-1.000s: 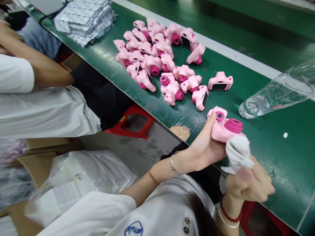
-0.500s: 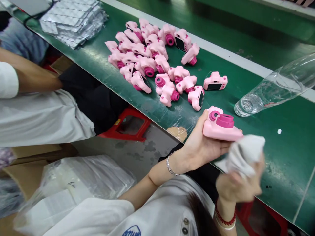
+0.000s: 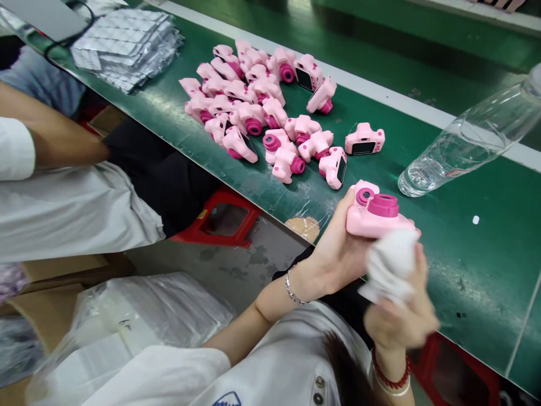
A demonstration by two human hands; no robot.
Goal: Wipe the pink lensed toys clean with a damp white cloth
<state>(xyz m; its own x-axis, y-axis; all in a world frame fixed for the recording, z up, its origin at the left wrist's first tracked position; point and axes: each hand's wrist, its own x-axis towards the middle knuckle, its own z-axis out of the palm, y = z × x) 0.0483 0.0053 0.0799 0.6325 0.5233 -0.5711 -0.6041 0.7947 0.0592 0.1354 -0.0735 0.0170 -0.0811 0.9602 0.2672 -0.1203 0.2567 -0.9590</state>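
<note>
My left hand point(image 3: 338, 254) holds a pink toy camera point(image 3: 374, 221) above the table's near edge, its magenta lens facing up. Just behind it, a second pink toy camera point(image 3: 360, 193) shows a round magenta lens; whether my fingers touch it I cannot tell. Bunched in my right hand point(image 3: 403, 316) is a white cloth point(image 3: 393, 265), blurred by motion. The cloth overlaps the lower right side of the held camera and partly hides my left fingertips.
Many pink toy cameras point(image 3: 253, 125) lie grouped on the green table point(image 3: 448, 237). A clear bottle point(image 3: 460, 148) stands to the right. Stacked silvery packets point(image 3: 122, 42) lie far left. A co-worker's arm point(image 3: 54, 135) is at left, near a red stool point(image 3: 220, 220).
My right hand and the cloth have moved left, onto the lower side of the held camera. My left hand stays nearly in place; the view has shifted slightly.
</note>
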